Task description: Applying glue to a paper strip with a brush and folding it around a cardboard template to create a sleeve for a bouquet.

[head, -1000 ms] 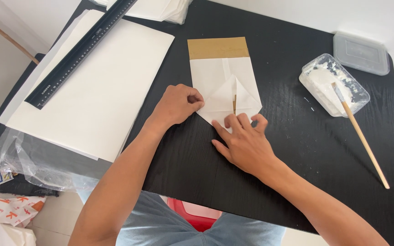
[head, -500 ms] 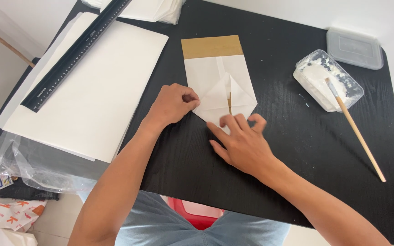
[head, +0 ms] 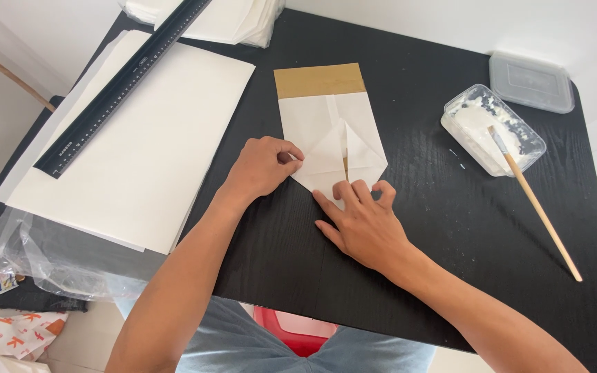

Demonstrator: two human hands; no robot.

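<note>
The left hand (head: 260,168) pinches the left edge of a folded flap of the white paper bag (head: 331,138), its grip closed on the paper with thumb and fingers curled. The right hand (head: 362,224) lies flat just below this grip, fingers spread and pressing on the pointed lower end of the bag; its grip is released, it holds nothing, it only presses down. The bag lies flat on the black bench (head: 450,262), its brown strip (head: 320,80) at the end far from both hands.

To the left of the left grip is a stack of large white sheets (head: 139,152), with a long black ruler (head: 122,86) across it. To the right of the right grip, well apart, stands a clear tub of white paste (head: 475,124) with a wooden-handled brush (head: 537,207) leaning in it, and beyond it a plastic lid (head: 532,81).
</note>
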